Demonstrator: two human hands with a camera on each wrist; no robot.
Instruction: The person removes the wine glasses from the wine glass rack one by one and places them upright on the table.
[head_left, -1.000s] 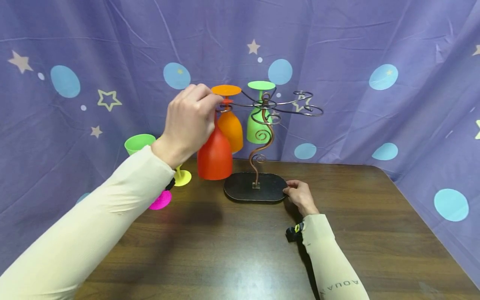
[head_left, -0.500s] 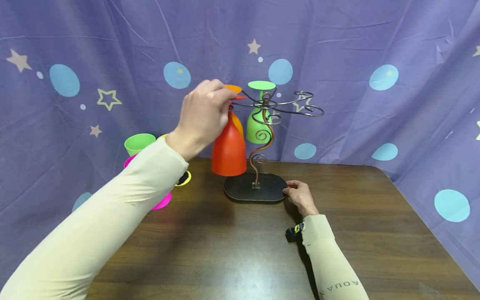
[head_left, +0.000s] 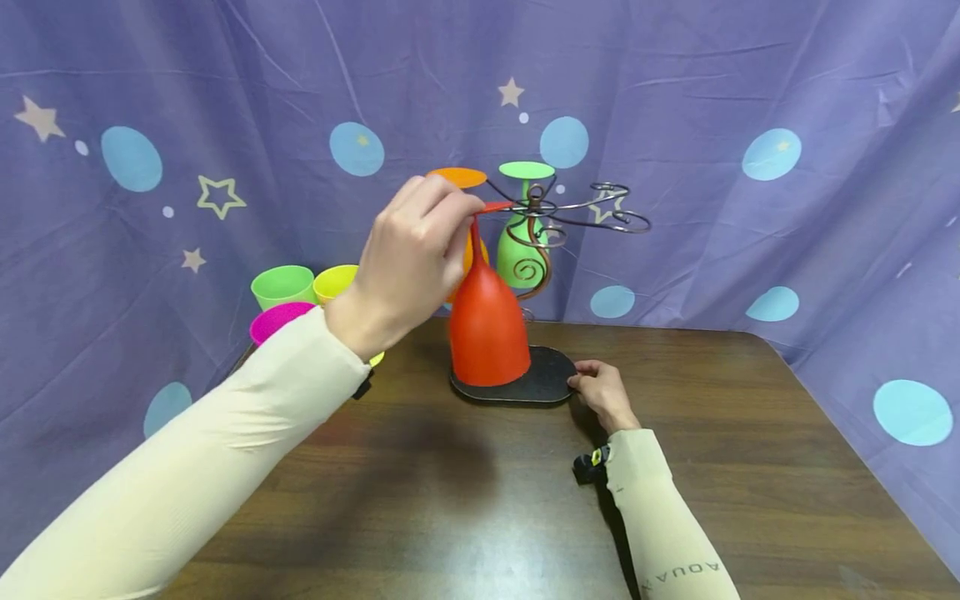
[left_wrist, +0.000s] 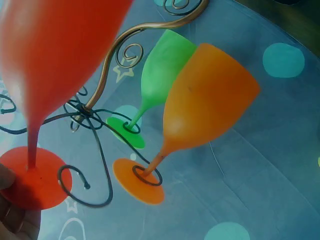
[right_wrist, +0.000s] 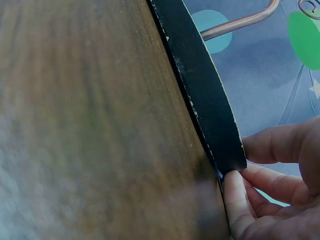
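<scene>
My left hand (head_left: 414, 262) holds a red plastic wine glass (head_left: 491, 329) upside down, fingers at its foot. The glass hangs in front of the wire rack (head_left: 581, 205), its bowl overlapping the black base (head_left: 553, 371) in the head view. In the left wrist view, the red foot (left_wrist: 42, 187) lies right beside a curled wire hook (left_wrist: 102, 200), and the tip of that hook overlaps it. An orange glass (left_wrist: 207, 100) and a green glass (left_wrist: 162, 70) hang inverted from other hooks. Down at the base's right end, my right hand (head_left: 602, 394) pinches its edge.
At the left stand a green glass (head_left: 283, 285), a yellow glass (head_left: 333, 282) and a magenta glass (head_left: 279, 320), partly behind my left arm. A patterned curtain (head_left: 675, 83) hangs behind the wooden table (head_left: 720, 433). Bare hooks reach out on the rack's right.
My left hand has carried the red glass to the right, and most recently toward me, from beside the orange glass to in front of the rack. My right hand stays at the base.
</scene>
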